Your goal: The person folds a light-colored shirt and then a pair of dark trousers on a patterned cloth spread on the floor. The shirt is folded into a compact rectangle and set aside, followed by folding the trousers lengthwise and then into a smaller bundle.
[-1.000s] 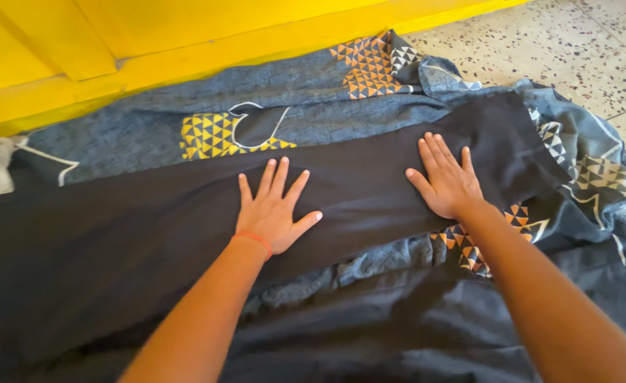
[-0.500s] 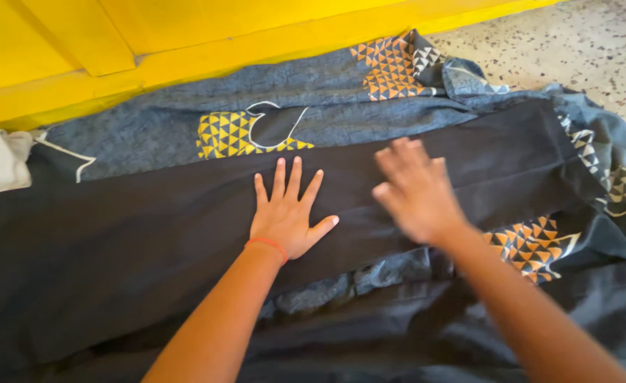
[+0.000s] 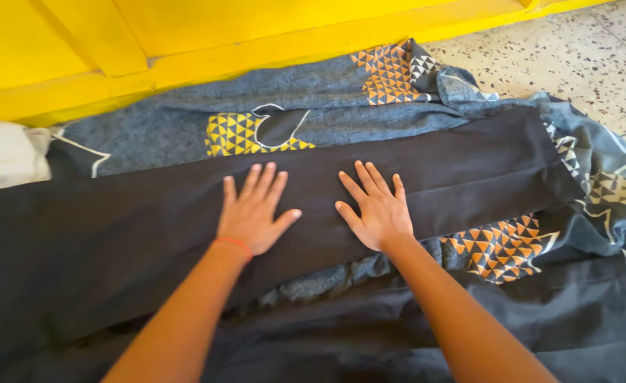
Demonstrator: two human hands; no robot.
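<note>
Step in hand: a dark folded band of cloth [image 3: 469, 167] is being pressed flat — a smoothing step, as judged from both palms lying on it.
Left hand [image 3: 250, 216]: laid palm down on the band, left of its middle; the fingers [image 3: 255, 179] are spread wide and stretched out, nothing is gripped. A thin red band [image 3: 232, 243] is worn at the wrist.
Right hand [image 3: 377, 213]: laid palm down just beside the left hand, the two apart by a narrow strip of cloth; its fingers are also splayed wide and flat, with nothing held.
Where the cloth lies: the dark band is stretched across the view from the left edge to the right, on the speckled floor [image 3: 575, 57]. It rests on top of a grey-blue patterned sheet [image 3: 185, 135] with triangle patches in yellow, orange and white; the sheet shows above the band and again below it at the right.
Surroundings: a yellow wall base [image 3: 270, 50] runs along the far edge of the sheet; a pale bundle of cloth [image 3: 4, 152] sits at the left, touching the sheet's corner.
Nearer part: more dark cloth [image 3: 370, 333] lies rumpled under the forearms.
What the next move calls for — a judgement only: flat, even pressure drawn outward along the band, so that the fold keeps a straight edge and the sheet beneath is not dragged into wrinkles.
</note>
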